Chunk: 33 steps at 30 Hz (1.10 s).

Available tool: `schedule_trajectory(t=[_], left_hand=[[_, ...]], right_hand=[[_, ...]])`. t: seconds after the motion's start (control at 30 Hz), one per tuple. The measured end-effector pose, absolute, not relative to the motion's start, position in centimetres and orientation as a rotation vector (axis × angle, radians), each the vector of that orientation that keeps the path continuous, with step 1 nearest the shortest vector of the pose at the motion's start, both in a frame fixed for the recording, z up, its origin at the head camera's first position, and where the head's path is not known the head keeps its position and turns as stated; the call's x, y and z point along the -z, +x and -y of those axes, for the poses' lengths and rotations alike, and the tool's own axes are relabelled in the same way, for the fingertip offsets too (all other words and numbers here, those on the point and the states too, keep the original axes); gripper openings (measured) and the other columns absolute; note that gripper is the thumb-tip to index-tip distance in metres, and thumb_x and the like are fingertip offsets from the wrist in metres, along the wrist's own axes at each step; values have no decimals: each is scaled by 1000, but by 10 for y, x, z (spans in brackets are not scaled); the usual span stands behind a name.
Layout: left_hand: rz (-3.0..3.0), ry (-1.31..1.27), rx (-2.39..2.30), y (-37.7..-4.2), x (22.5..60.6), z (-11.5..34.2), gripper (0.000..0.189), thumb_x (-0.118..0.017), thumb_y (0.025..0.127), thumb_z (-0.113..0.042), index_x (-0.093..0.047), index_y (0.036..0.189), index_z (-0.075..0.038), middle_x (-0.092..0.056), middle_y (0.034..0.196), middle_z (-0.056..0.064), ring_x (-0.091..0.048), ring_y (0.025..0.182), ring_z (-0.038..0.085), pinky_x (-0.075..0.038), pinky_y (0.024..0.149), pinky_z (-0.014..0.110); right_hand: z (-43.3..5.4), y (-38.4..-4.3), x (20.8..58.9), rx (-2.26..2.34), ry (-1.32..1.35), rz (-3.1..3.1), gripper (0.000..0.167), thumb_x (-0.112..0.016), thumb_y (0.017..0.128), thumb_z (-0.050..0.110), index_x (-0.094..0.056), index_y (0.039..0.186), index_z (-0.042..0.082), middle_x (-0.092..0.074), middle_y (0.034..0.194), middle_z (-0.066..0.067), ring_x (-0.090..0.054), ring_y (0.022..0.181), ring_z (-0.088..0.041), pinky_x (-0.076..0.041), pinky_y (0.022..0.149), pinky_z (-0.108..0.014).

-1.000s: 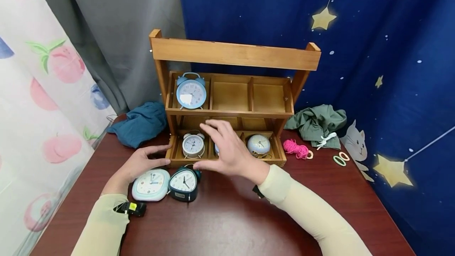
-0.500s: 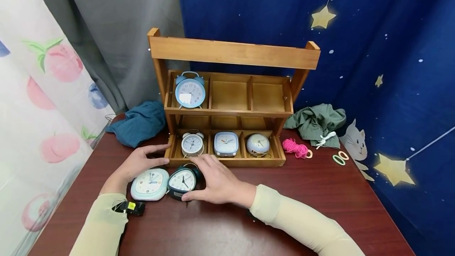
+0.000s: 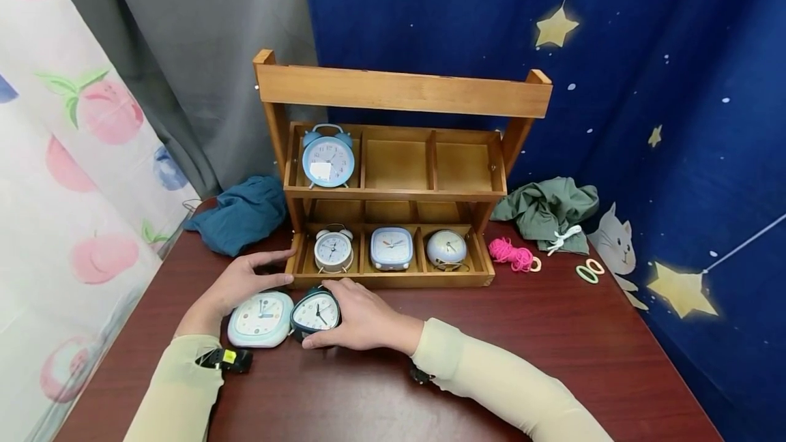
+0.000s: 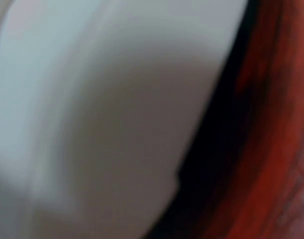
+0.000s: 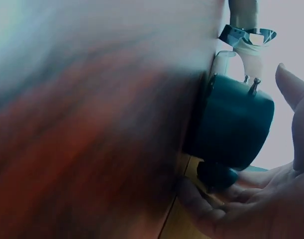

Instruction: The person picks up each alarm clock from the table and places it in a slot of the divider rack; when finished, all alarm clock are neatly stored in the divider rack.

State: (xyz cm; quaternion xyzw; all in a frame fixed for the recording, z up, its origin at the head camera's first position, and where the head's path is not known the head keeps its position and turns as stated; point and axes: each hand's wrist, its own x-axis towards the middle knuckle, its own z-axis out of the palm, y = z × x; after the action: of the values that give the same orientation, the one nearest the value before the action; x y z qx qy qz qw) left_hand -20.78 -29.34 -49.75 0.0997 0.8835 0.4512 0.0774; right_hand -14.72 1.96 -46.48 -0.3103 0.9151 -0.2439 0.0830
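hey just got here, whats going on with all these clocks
Someone's right hand is spread around a dark green clock on the table, not visibly gripping it. The left hand is at the left end of the wooden rack, next to a pale clock also on the table. The rack's lower tier holds a white clock, a square blue clock and a round clock; a big blue clock stands in the upper tier's left compartment.

Pale cream sleeves (image 3: 510,377) — black wrist cameras (image 3: 243,361), one with a yellow patch (image 3: 229,357)
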Motion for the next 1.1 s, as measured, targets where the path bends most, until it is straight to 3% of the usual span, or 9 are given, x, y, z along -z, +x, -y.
schedule_trajectory(t=[0.17,0.4,0.57,0.87,1.1], left_hand=[[-2648,296,-1354,-207,498,294,74,-85,97,-58,-65,160,-26,-56,166,11,-44,156,41,-38,122,71],[-2636,311,-1366,-206,500,293,73,-84,97,-57,-65,160,-26,-57,165,9,-44,156,40,-38,122,69],[-2636,316,-1380,-207,499,295,72,-85,96,-57,-65,159,-26,-58,165,9,-44,156,40,-37,123,68],[-2639,334,-1370,-207,499,295,72,-85,97,-56,-64,160,-26,-57,165,10,-44,156,40,-37,123,69],[-2631,336,-1383,-208,499,296,72,-85,97,-55,-65,159,-27,-57,165,10,-44,156,39,-36,124,68]], right_hand=[[-12,-150,468,657,-904,-2745,117,-84,82,82,-48,167,10,-60,156,-7,-55,144,-22,-49,118,-40],[-18,-153,470,629,-1042,-2737,91,-89,83,72,-63,150,16,-66,133,5,-59,126,-12,-53,106,-30],[-32,-152,469,616,-1198,-2738,78,-91,83,66,-68,143,20,-66,130,8,-59,124,-9,-52,102,-25],[-75,-154,439,541,-1546,-2833,93,-95,81,60,-61,151,9,-65,144,-4,-60,132,-20,-56,108,-34],[-112,-181,394,621,-1832,-2919,95,-98,78,55,-63,148,2,-67,142,-11,-62,131,-27,-56,111,-41]])
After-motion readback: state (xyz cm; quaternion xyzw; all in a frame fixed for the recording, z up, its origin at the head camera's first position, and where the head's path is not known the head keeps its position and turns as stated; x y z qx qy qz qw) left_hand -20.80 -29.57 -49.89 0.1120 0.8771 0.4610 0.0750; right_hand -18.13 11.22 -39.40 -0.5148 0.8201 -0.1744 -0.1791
